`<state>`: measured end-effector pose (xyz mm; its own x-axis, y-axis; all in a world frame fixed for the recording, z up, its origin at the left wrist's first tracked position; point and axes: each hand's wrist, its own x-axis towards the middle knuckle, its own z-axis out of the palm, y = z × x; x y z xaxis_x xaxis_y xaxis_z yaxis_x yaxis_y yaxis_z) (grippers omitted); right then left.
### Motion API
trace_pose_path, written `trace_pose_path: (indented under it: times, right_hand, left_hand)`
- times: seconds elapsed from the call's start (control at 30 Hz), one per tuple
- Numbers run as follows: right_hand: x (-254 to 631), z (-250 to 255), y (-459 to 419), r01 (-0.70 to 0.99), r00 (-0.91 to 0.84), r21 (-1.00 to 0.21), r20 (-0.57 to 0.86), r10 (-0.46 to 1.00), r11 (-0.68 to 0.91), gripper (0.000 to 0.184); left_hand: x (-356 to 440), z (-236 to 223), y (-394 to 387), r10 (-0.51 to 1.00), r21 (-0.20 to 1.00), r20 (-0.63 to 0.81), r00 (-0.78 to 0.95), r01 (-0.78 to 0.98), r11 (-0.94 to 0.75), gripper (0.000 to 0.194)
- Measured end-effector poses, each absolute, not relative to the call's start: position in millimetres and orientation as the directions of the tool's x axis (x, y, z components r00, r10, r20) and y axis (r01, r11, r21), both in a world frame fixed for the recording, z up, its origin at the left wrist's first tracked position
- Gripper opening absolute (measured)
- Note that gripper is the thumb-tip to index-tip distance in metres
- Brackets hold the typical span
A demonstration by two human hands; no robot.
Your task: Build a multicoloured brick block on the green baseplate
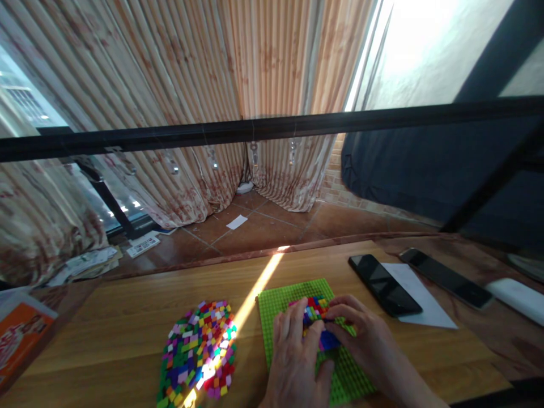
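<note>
A green studded baseplate point(272, 306) lies on the wooden table, with a patch of small coloured building bricks point(315, 306) built up on its middle. My left hand point(295, 351) rests over the left side of this patch, fingers stretched out and thumb apart. From the right, my right hand point(361, 331) reaches in with thumb and fingertips pinched together at the patch's right edge. Whatever is between those fingertips is too small and hidden to make out. Blue bricks point(328, 341) show just below the fingertips.
Left of the baseplate spreads a pile of loose coloured bricks point(199, 345), crossed by a sunlight streak. At right lie a black phone point(385, 283), a white paper point(429, 300) and another phone point(446, 277). An orange-and-white package point(25, 334) stands at far left. A dark rail point(272, 129) crosses beyond the table.
</note>
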<state>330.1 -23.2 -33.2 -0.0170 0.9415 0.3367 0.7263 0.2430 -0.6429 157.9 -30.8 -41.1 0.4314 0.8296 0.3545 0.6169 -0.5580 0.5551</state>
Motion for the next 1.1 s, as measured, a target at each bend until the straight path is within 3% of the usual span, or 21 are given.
trace_pose_path:
  times: [0.33,0.6,1.1]
  right_hand:
    - [332,-31,-25,0.636,0.003,-0.728,0.333,0.943,0.254,0.018]
    - [336,-42,-26,0.539,0.123,-0.829,0.250,0.960,0.147,0.014]
    - [326,-35,-27,0.639,-0.001,-0.725,0.334,0.942,0.258,0.018]
  left_hand:
    - [160,-49,-32,0.789,0.472,0.412,0.456,0.634,-0.613,0.053]
    - [159,-47,-32,0.784,0.466,0.384,0.488,0.630,-0.621,0.053]
    - [161,-47,-32,0.785,0.504,0.402,0.472,0.602,-0.620,0.055]
